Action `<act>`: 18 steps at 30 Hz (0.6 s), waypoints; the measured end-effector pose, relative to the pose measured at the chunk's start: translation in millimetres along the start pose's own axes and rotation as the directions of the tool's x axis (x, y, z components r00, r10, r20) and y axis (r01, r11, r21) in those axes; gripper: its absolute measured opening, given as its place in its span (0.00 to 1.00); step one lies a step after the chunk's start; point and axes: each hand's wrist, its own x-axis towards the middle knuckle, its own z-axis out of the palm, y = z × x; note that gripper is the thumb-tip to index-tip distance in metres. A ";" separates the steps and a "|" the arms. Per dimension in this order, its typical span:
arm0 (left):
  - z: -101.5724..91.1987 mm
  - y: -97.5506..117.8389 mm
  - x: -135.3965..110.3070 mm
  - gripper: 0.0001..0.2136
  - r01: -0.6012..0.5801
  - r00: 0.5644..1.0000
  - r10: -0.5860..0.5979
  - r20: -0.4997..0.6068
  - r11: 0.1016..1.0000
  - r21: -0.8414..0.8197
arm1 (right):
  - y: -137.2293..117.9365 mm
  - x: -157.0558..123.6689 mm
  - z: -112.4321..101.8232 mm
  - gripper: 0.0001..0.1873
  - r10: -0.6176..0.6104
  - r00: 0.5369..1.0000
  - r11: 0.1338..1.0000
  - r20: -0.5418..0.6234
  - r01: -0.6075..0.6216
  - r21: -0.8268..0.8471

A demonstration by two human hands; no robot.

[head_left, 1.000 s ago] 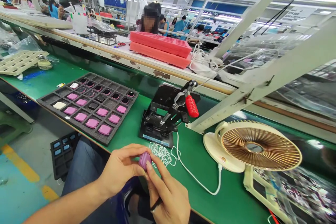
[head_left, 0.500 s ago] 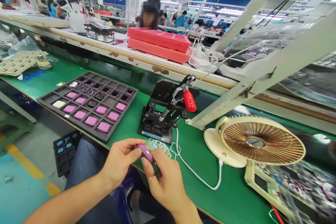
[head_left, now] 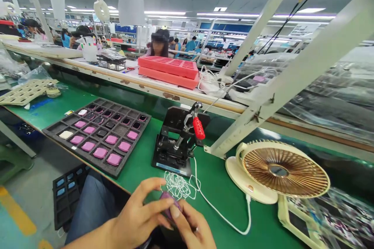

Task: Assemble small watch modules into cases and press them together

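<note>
Purple rounded casing (head_left: 166, 195), one piece, is pinched by the right hand (head_left: 191, 223); the left hand (head_left: 142, 212) has fingers against it, its grip unclear. Beyond: one tangled white cord (head_left: 179, 186), one black metal press (head_left: 175, 120), one dark-grey gridded tray (head_left: 122, 128) holding nine pink rounded pieces (head_left: 113, 159).

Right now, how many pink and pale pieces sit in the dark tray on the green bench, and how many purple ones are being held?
Pink pieces: 9
Pale pieces: 2
Held purple piece: 1
Total: 12
</note>
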 end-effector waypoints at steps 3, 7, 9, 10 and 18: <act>-18.4 6.1 7.2 0.37 -0.224 0.962 0.211 0.173 0.973 0.060 | -8.5 2.4 -2.2 0.32 0.019 0.997 0.996 0.074 -0.025 0.086; -26.3 11.0 16.5 0.37 -0.258 0.946 0.240 0.217 0.964 0.058 | -21.7 5.9 4.1 0.34 0.140 0.966 0.934 0.216 -0.201 0.294; -25.4 10.0 15.1 0.35 -0.230 0.953 0.215 0.214 0.972 0.049 | -29.7 4.2 6.5 0.34 0.243 0.930 0.879 0.276 -0.332 0.343; -24.9 8.7 13.0 0.34 -0.223 0.957 0.210 0.202 0.974 0.044 | -34.2 3.2 5.9 0.33 0.281 0.914 0.865 0.294 -0.374 0.335; -26.7 -8.0 14.3 0.13 0.034 0.999 -0.034 0.008 0.996 0.080 | -101.8 57.7 -67.8 0.16 -0.674 0.709 0.636 -0.206 0.417 -0.649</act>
